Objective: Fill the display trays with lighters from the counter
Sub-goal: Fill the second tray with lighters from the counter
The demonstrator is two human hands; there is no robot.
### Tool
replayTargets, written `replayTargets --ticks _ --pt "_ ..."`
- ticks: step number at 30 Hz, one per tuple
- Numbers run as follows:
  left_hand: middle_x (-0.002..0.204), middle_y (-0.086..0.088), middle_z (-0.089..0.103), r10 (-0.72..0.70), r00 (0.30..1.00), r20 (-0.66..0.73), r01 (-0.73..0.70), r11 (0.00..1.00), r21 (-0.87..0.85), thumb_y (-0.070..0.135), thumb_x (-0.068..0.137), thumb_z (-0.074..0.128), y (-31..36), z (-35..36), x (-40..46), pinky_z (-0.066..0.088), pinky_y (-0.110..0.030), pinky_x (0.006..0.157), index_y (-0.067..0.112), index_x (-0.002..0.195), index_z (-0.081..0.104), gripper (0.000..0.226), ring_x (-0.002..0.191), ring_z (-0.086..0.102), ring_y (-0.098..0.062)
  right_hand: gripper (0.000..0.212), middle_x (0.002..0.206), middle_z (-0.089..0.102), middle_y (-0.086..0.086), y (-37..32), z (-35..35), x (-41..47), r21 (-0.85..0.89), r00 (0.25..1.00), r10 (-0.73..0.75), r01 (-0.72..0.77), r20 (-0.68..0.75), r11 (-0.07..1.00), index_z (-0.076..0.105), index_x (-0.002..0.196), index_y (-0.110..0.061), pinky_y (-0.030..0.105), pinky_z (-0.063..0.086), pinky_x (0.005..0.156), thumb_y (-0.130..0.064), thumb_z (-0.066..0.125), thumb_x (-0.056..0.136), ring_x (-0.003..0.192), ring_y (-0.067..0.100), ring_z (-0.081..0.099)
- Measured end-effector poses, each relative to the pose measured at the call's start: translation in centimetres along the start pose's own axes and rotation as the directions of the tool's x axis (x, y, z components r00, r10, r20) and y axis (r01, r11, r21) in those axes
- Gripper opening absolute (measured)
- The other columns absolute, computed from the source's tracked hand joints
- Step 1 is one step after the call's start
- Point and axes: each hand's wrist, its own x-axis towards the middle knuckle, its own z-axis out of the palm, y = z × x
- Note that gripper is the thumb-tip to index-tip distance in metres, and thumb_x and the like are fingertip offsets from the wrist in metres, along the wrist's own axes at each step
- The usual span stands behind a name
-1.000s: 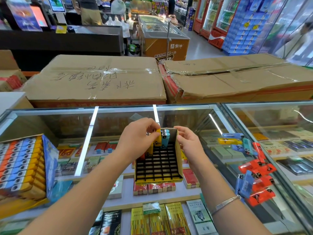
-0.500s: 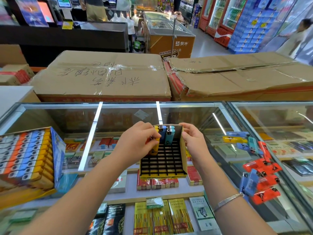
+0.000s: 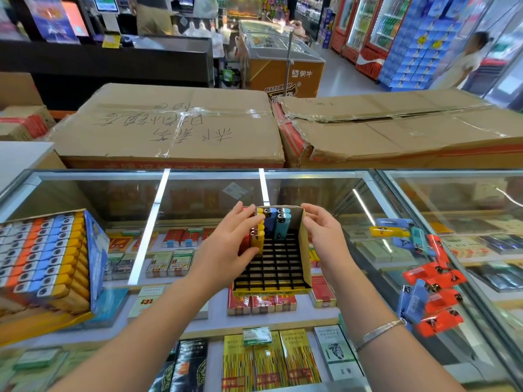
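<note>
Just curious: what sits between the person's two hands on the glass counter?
In the head view, a yellow display tray holding a few lighters sits between left hand and right hand.

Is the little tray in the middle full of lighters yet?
No, mostly empty. The tray has lighters standing only along its far end; the nearer slots show dark and bare.

Left hand point(image 3: 226, 244) fingers curled, gripping; right hand point(image 3: 325, 236) open
</note>
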Motion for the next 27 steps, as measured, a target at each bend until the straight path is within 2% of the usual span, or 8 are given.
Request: replayTargets --ticks 4,9,11,15,17,21,25,27 --pt "0.146 0.023 0.007 -0.067 0.998 0.017 0.067 0.998 0.023 0.025 0.086 0.064 0.4 0.4 0.2 0.025 -0.024 0.100 0.029 0.145 0.028 0.069 0.136 -0.006 0.008 0.019 0.104 0.062 0.001 0.4 -1.3 -0.3 -0.059 0.988 0.017 -0.026 -0.151 0.998 0.058 0.109 -0.023 0.037 0.051 0.086 -0.017 0.048 0.094 0.100 0.018 0.059" --pt "0.149 0.021 0.006 -0.059 0.997 0.047 0.057 0.998 0.025 0.026 0.086 0.064 1.0 1.2 0.5 0.021 -0.028 0.102 0.027 0.146 0.024 0.073 0.137 -0.009 0.006 0.014 0.085 0.059 0.004 0.6 -3.8 -0.7 -0.343 0.963 -0.094 0.002 -0.251 0.939 0.057 0.087 -0.020 0.033 0.049 0.061 -0.007 0.050 0.085 0.074 0.018 0.056" --pt "0.153 0.017 0.008 -0.067 0.997 0.048 0.065 0.997 0.041 0.027 0.087 0.063 1.3 1.7 0.7 0.023 -0.029 0.102 0.027 0.147 0.022 0.073 0.136 -0.011 0.005 0.012 0.079 0.058 0.002 0.7 -5.3 -0.9 -0.536 0.957 -0.122 -0.041 -0.264 0.843 0.055 0.082 -0.018 0.035 0.046 0.062 -0.007 0.051 0.083 0.074 0.020 0.055" --pt "0.156 0.012 0.007 -0.097 0.993 0.060 0.092 0.993 0.078 0.030 0.087 0.063 1.7 2.3 0.9 0.040 -0.034 0.099 0.028 0.147 0.019 0.075 0.137 -0.013 0.001 0.004 0.074 0.056 0.007 1.1 -9.6 -2.0 -0.808 0.949 -0.031 -0.250 -0.314 0.534 0.052 0.078 -0.011 0.030 0.033 0.052 -0.009 0.051 0.082 0.070 0.028 0.052" --pt "0.157 0.011 0.006 -0.106 0.993 0.059 0.101 0.992 0.082 0.030 0.086 0.063 2.0 2.4 0.8 0.043 -0.037 0.097 0.030 0.147 0.019 0.075 0.137 -0.013 0.001 0.015 0.065 0.050 0.008 1.2 -11.7 -3.0 -0.832 0.932 0.058 -0.346 -0.357 0.433 0.047 0.069 -0.009 0.028 0.031 0.049 -0.012 0.054 0.082 0.061 0.026 0.047" --pt "0.157 0.008 0.009 -0.106 0.994 0.037 0.104 0.993 0.046 0.027 0.085 0.066 2.7 2.9 0.9 0.042 -0.041 0.098 0.029 0.145 0.027 0.071 0.138 -0.011 -0.001 0.025 0.061 0.053 0.009 1.1 -13.8 -4.4 -0.773 0.882 0.203 -0.471 -0.426 0.425 0.046 0.067 -0.009 0.027 0.037 0.051 -0.021 0.062 0.082 0.055 0.024 0.050" --pt "0.156 0.008 0.010 -0.087 0.996 0.035 0.087 0.996 0.014 0.025 0.085 0.066 3.3 3.7 1.1 0.037 -0.040 0.101 0.028 0.144 0.028 0.070 0.141 -0.009 -0.004 0.029 0.061 0.047 0.005 1.9 -13.9 -5.2 -0.770 0.871 0.192 -0.489 -0.451 0.409 0.040 0.066 -0.013 0.027 0.034 0.048 -0.019 0.063 0.082 0.056 0.023 0.048" --pt "0.156 0.007 0.013 -0.075 0.997 0.024 0.075 0.997 0.004 0.024 0.084 0.066 3.4 4.0 1.2 0.033 -0.038 0.102 0.027 0.143 0.031 0.069 0.141 -0.007 -0.005 0.018 0.068 0.047 0.007 2.2 -13.6 -5.2 -0.765 0.872 0.158 -0.483 -0.463 0.425 0.044 0.083 -0.008 0.030 0.036 0.051 -0.014 0.061 0.084 0.065 0.026 0.052"
